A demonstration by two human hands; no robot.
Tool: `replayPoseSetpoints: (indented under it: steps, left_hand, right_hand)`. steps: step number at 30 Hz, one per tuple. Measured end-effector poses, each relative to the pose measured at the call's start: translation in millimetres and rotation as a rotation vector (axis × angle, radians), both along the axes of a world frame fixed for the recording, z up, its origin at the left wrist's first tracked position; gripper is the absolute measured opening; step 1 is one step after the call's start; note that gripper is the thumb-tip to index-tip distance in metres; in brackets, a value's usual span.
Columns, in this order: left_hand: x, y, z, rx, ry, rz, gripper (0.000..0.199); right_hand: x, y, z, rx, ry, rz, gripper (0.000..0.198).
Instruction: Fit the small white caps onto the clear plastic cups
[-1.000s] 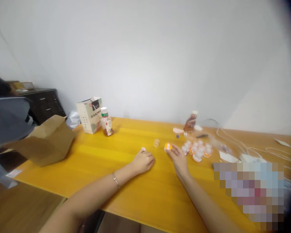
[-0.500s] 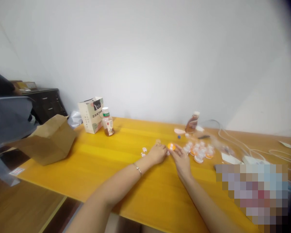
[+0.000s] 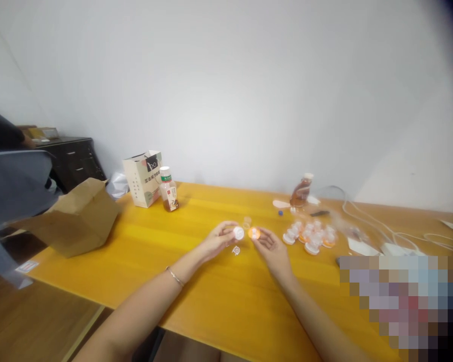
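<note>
My left hand is closed on a round white cap, its flat face turned toward me. Close by on the right, my right hand pinches an orange cap with a whitish middle. A small gap separates the two caps. On the table just below the left fingers lies a small white cut-out piece. Behind the caps stands a small tan roll, perhaps tape. To the right of my right hand is a cluster of clear-topped caps with white and orange rims.
A paper bag and a labelled bottle stand at the back left, near an open cardboard box. Toward the back right are a brown bottle, a blue cap and white cables. Another person's sleeve shows far left.
My left hand has moved left, away from the right, and now shows the white cap. My right hand has shifted slightly left and down with the orange cap.
</note>
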State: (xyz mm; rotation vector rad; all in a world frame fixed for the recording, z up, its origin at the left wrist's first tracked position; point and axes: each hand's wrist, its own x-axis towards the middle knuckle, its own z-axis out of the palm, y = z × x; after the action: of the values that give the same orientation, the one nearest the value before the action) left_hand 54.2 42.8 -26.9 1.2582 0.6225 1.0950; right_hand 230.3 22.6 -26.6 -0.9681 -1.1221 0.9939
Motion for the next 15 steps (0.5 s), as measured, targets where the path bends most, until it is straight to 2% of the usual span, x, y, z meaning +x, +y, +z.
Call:
replayPoseSetpoints:
  steps: [4,9,15]
  left_hand:
    - [6,-5,5.5,0.119,0.046,-0.014,0.043]
    - [12,-8,6.5,0.282,0.221,0.097,0.032]
    - [17,-17,7.3,0.498,0.413,0.228,0.029]
  right_hand:
    - [-3,-4,2,0.006,-0.027,0.057,0.037]
    - [-5,-9,3,0.009,-0.064,0.073,0.035]
    - [-8,-11,0,0.038,-0.126,0.09,0.033]
